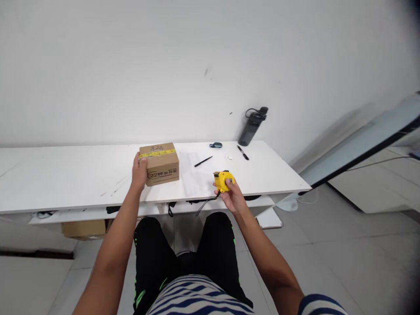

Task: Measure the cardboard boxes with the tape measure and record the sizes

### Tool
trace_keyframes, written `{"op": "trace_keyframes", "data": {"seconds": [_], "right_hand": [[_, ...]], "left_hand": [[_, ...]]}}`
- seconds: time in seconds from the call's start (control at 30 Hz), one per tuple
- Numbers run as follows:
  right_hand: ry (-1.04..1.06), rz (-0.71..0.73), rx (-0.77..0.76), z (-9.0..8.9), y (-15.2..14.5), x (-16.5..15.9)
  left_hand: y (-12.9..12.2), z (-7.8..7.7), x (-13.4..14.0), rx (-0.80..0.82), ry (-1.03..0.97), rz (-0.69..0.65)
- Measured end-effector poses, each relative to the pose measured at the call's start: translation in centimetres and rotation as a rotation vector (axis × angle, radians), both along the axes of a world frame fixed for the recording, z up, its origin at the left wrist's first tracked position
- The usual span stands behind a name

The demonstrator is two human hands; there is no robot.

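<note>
While your left hand steadies the cardboard box on the white worktop, fingers closed on its left side, your right hand grips the yellow tape measure — hard, probably slick. The box looks light and stiff; it is taped shut, contents hidden — hold the sides.

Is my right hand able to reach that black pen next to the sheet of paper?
Probably yes, but the right hand is full: it grips the yellow tape measure. The pen lies just beyond it on the table, with nothing between.
</note>
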State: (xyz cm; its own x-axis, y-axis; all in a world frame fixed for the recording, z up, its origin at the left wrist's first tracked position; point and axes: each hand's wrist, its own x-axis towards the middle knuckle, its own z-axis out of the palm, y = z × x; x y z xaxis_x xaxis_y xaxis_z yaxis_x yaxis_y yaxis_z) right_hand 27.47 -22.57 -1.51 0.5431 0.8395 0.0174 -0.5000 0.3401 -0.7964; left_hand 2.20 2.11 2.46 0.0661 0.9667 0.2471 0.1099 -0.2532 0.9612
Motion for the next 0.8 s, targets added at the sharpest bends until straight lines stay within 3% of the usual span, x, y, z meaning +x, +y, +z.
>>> {"op": "trace_keyframes", "data": {"seconds": [0.1,0.17,0.27,0.33,0.4,0.47,0.57,0.67,0.73,0.8], "right_hand": [[0.162,0.002,-0.022,-2.3,-2.4,1.8],[0.193,0.017,-0.038,-3.1,-3.6,2.6],[0.153,0.049,-0.057,-3.3,-4.4,3.1],[0.095,0.061,-0.068,-2.9,-4.1,2.8],[0.025,0.031,-0.080,-2.4,-3.2,2.0],[-0.074,-0.053,-0.104,-2.1,-1.7,0.7],[-0.328,-0.218,-0.166,-2.2,0.7,-1.5],[-0.694,-0.280,-0.152,-2.3,2.8,-2.2],[-0.967,-0.210,-0.068,-1.9,4.0,-1.1],[-1.201,-0.126,-0.025,-1.0,5.4,1.3]], "left_hand": [[3.3,1.0,1.2,0.005,0.050,0.011],[4.0,2.2,1.9,0.087,0.137,0.095],[0.9,3.4,3.5,0.365,0.216,0.240],[-3.6,2.9,5.5,0.428,0.135,0.167],[-9.0,1.2,8.2,0.241,-0.024,-0.079],[-13.7,-1.0,11.0,-0.116,-0.181,-0.358],[-17.1,-3.0,14.4,-0.570,-0.351,-0.620],[-15.5,-2.6,16.8,-0.750,-0.490,-0.589],[-12.4,-1.8,17.9,-0.832,-0.577,-0.505],[-8.6,-1.2,18.6,-0.886,-0.687,-0.508]]}}
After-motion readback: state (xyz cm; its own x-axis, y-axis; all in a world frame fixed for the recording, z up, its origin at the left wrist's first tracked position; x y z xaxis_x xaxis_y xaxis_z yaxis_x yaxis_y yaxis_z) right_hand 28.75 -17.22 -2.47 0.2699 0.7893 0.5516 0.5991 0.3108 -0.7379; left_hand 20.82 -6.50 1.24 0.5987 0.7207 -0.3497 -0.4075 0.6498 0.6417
